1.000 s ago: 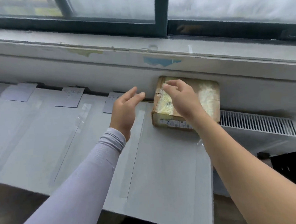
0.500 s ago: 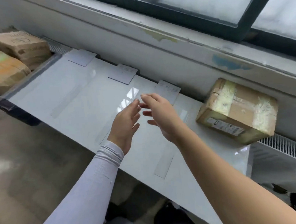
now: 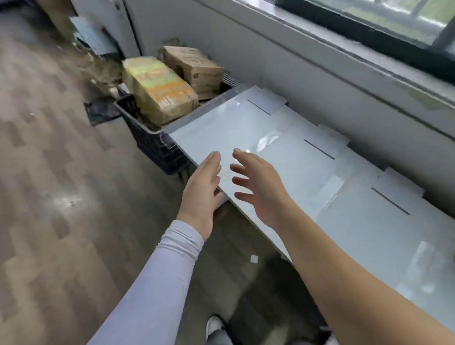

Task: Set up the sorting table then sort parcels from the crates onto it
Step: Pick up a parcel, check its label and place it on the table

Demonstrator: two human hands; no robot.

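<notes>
Glossy white sorting table (image 3: pixel 258 133); tape-wrapped cardboard parcels (image 3: pixel 160 89); black plastic crate (image 3: pixel 149 139).

Grey wood-pattern floor (image 3: pixel 39 162), pale grey wall (image 3: pixel 281 70), dark-framed window (image 3: pixel 371 11) with daylight, chipped white sill (image 3: pixel 402 81)

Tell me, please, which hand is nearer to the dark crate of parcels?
The left hand is nearer, over the table's near edge beside the dark crate. The right hand hovers above the tabletop, farther away.
</notes>
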